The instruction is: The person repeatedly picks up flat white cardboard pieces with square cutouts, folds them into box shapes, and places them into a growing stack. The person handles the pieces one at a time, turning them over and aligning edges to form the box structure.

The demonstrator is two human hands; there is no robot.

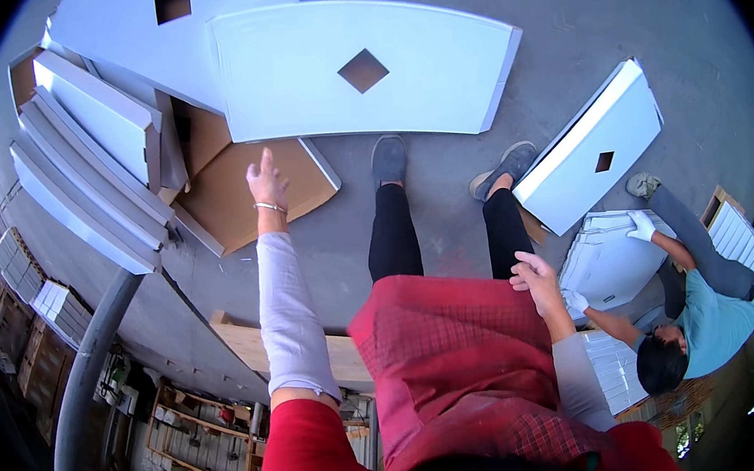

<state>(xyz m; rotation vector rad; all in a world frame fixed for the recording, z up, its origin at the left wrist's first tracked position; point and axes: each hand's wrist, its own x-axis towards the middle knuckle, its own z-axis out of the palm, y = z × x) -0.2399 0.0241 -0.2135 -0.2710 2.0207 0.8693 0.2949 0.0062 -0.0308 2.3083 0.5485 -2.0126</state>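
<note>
My left hand is stretched forward over the brown inside of an opened cardboard box. Its fingers are apart and hold nothing; whether they touch the cardboard I cannot tell. Close to my apron, my right hand hangs with loosely bent, separated fingers and nothing in it. Beyond my feet lies a long white cardboard box with a diamond-shaped hole, overlapping another white cardboard piece with a square hole. To the right of my shoes, a narrower white box rests on the floor.
Several long folded white cardboard pieces are piled at the left, near a grey curved pole. At the right a co-worker in white gloves bends over a stack of flat white cardboard. A wooden board lies behind my left arm.
</note>
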